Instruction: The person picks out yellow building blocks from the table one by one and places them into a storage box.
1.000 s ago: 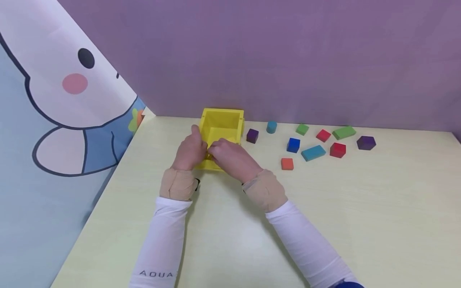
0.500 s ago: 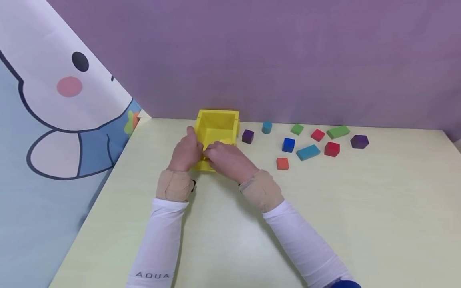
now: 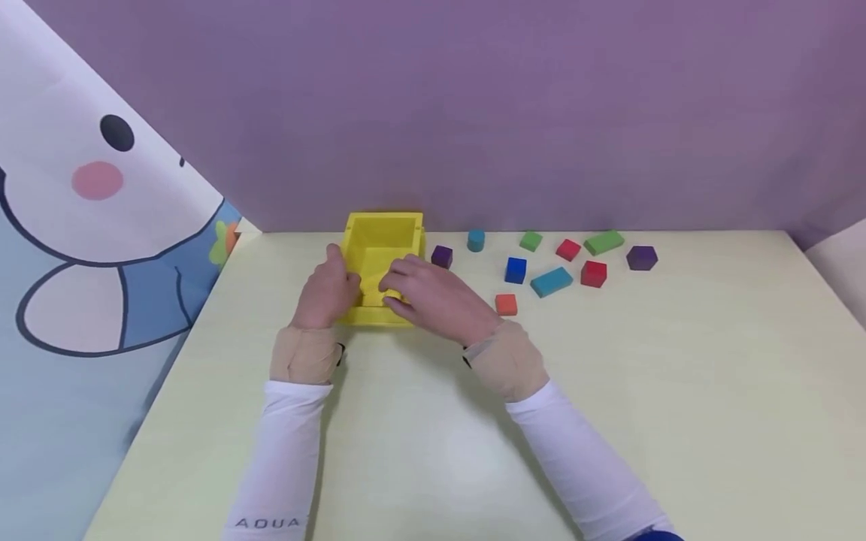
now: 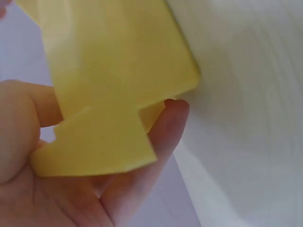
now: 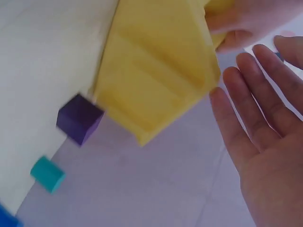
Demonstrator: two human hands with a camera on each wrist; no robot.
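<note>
A yellow box (image 3: 386, 228) stands with its top facing up near the back of the table. My left hand (image 3: 325, 291) grips its left side, the fingers (image 4: 173, 120) bent around a projecting edge in the left wrist view. Over the right side of the box is my right hand (image 3: 443, 297), its fingertips at the rim. The right wrist view shows this hand's fingers (image 5: 246, 125) extended and spread, with nothing held. A dark purple block (image 3: 442, 256) sits just right of the box, partly behind the right hand.
Right of the box lie a teal cylinder (image 3: 476, 240), a blue cube (image 3: 516, 270), a light blue block (image 3: 551, 282), an orange block (image 3: 506, 304), green blocks (image 3: 604, 242), a red cube (image 3: 594, 273) and a purple block (image 3: 642, 258). A purple backdrop (image 3: 507, 113) rises behind the table.
My right hand has drawn away to the right from the left hand, and its fingers have opened out. The left hand keeps its hold. The head view has shifted, so the scene sits further left.
</note>
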